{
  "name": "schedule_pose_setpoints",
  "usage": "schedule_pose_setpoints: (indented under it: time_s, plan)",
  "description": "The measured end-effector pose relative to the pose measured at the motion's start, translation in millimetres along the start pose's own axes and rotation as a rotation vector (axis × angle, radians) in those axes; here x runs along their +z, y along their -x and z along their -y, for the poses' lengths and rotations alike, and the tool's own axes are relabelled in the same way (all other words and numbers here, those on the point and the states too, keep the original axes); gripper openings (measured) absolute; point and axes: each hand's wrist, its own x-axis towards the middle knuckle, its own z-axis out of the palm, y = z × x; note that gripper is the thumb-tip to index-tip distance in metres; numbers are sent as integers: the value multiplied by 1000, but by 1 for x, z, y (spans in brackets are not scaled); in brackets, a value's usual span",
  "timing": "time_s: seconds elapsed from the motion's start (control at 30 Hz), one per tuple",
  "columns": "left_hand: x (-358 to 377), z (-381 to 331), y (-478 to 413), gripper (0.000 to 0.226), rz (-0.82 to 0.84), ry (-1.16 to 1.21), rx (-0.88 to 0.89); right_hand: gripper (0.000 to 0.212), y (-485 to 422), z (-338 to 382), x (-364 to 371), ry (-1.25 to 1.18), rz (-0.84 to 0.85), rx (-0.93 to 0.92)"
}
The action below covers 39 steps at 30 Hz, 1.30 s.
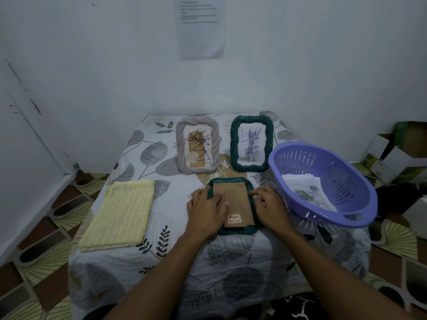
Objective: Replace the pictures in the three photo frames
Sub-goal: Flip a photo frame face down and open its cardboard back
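Dark green rope-edged photo frame (240, 230) lies face down just below picture centre on the leaf-print desk (180, 255), brown backing board (238, 202) uppermost. Left hand (205, 211) presses flat on the board, fingers together. Right hand (270, 209) fingers curl on the frame's right rim.

The face-down frame (229, 181) has a dark green rim moulded in rope-like ribs, and a smooth, matt brown back board (238, 203) with a small paper label (234, 219). At 11 o'clock, the pale frame (180, 144) shows the same ribbed, dull finish. At 3 o'clock, a purple basket (323, 162) of glossy slotted plastic holds paper prints (307, 192). At 9 o'clock lies a fluffy, ridged yellow towel (122, 211). Matt printed cloth (175, 252) covers the surface.
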Motion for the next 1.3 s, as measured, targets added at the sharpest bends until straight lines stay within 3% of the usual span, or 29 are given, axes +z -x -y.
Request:
schedule_pose_setpoints:
  time_s: [0.4,1.3]
  plan:
    - [0,-18,-4,36,-46,258,-20,28,0,-7,2,-77,-28,9]
    - [-7,-15,-7,35,-35,208,2,33,1,-8,4,-135,-73,17]
